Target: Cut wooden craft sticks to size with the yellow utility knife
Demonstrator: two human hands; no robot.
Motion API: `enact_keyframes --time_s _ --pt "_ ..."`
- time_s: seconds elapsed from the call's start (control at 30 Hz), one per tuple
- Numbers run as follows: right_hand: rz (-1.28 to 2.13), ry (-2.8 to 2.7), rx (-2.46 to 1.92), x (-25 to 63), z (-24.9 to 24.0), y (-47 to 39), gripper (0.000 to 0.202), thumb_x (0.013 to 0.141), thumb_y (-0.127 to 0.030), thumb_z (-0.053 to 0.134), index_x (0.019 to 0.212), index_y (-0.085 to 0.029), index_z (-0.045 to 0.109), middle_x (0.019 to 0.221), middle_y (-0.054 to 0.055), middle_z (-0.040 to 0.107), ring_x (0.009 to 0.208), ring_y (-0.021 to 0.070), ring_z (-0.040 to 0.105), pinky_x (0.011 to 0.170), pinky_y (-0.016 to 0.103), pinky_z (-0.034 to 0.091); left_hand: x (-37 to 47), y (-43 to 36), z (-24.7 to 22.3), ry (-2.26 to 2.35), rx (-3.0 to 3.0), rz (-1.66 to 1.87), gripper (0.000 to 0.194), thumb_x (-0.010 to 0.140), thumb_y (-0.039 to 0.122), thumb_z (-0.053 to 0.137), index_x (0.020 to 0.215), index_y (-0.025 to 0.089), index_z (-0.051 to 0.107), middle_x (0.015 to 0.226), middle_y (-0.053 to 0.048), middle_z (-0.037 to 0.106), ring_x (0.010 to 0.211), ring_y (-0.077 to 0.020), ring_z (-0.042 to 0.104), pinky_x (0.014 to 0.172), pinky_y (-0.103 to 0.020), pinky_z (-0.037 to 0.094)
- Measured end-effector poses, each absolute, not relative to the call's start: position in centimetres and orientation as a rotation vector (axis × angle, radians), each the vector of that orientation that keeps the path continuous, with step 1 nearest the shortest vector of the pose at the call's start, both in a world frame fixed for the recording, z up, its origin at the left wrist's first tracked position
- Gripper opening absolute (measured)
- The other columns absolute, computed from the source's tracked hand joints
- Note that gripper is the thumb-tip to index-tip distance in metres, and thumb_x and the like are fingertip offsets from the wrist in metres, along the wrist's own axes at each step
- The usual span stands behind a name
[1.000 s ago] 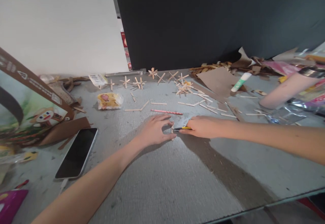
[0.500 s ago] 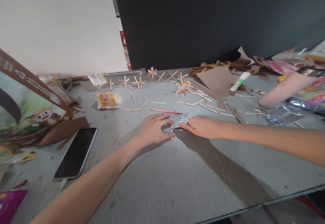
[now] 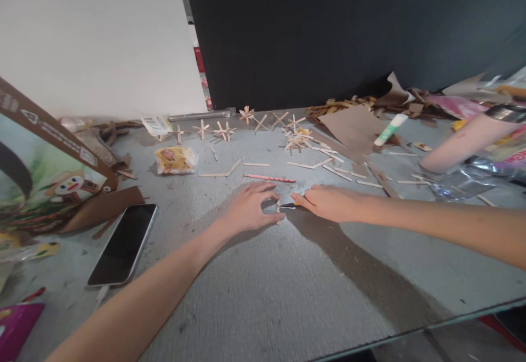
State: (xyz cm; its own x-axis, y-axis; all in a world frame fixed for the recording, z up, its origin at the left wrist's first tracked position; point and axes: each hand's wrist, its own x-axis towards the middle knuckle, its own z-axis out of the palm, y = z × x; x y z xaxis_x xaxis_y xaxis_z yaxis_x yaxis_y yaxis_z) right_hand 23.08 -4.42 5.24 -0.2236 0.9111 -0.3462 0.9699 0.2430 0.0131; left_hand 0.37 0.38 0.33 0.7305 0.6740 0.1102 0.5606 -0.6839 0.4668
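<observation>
My left hand (image 3: 249, 208) rests on the grey table (image 3: 287, 296), thumb and fingers pinching a short wooden stick (image 3: 278, 206) held flat. My right hand (image 3: 329, 202) grips a small cutter knife (image 3: 289, 205) with a yellow body, mostly hidden under the fingers. Its dark tip touches the stick between my two hands. A pink pencil (image 3: 269, 178) lies just beyond my left fingers.
Several loose sticks (image 3: 312, 165) and glued stick stars (image 3: 224, 131) lie farther back. A phone (image 3: 123, 244) lies at the left beside a printed carton (image 3: 45, 181). A snack packet (image 3: 176, 160), brown cardboard (image 3: 353, 129), a glue tube (image 3: 388, 130) and a pink cylinder (image 3: 464, 144) sit around.
My right hand has slid a little left toward the stick, covering more of the cutter's yellow body. The left hand keeps its hold. The view shifted slightly.
</observation>
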Motion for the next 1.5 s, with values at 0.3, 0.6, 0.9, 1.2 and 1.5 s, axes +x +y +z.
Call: enact_keyframes --time_s 0.3,0.6,0.9,1.2,1.5 --pt "-0.201 2.258 1.726 23.3 4.7 -4.5 0.066 0.111 -0.046 0.02 0.094 -0.017 0.076 0.081 0.016 0.075 0.07 0.027 0.072 0.06 0.034 0.042 0.5 0.0 1.0 0.968 2.505 0.35 0.042 0.086 0.052 0.078 0.119 0.027 0.074 0.16 -0.007 0.053 0.151 -0.031 0.046 0.125 -0.052 0.033" --pt "-0.196 2.28 1.702 23.1 4.8 -4.7 0.062 0.111 -0.041 0.022 0.1 -0.016 0.078 0.081 0.017 0.074 0.064 0.0253 0.069 0.061 0.035 0.045 0.5 0.5 0.3 0.953 2.522 0.379 0.042 0.086 0.057 0.075 0.118 0.03 0.074 0.159 -0.005 0.054 0.15 -0.0322 0.047 0.125 -0.054 0.033" --pt "-0.25 2.288 1.734 24.1 3.6 -4.5 0.068 0.112 -0.041 0.019 0.095 -0.013 0.078 0.076 0.017 0.071 0.065 0.0248 0.067 0.063 0.035 0.04 0.6 0.1 1.0 0.965 2.466 0.344 0.04 0.086 0.053 0.076 0.117 0.029 0.074 0.161 -0.006 0.052 0.151 -0.033 0.045 0.125 -0.054 0.033" --pt "-0.236 2.272 1.723 23.8 3.7 -4.5 0.073 0.112 -0.046 0.016 0.093 -0.013 0.078 0.079 0.018 0.073 0.068 0.0259 0.07 0.062 0.034 0.04 0.6 0.1 1.1 0.964 2.476 0.35 0.038 0.085 0.051 0.078 0.115 0.028 0.074 0.16 -0.006 0.053 0.15 -0.0334 0.046 0.125 -0.053 0.034" --pt "-0.154 2.221 1.703 23.3 4.0 -4.6 0.058 0.111 -0.04 0.024 0.11 -0.018 0.078 0.088 0.018 0.076 0.069 0.0277 0.071 0.062 0.035 0.042 0.7 0.0 1.1 0.96 2.483 0.369 0.038 0.085 0.05 0.079 0.115 0.028 0.074 0.159 -0.006 0.054 0.149 -0.0315 0.048 0.125 -0.052 0.035"
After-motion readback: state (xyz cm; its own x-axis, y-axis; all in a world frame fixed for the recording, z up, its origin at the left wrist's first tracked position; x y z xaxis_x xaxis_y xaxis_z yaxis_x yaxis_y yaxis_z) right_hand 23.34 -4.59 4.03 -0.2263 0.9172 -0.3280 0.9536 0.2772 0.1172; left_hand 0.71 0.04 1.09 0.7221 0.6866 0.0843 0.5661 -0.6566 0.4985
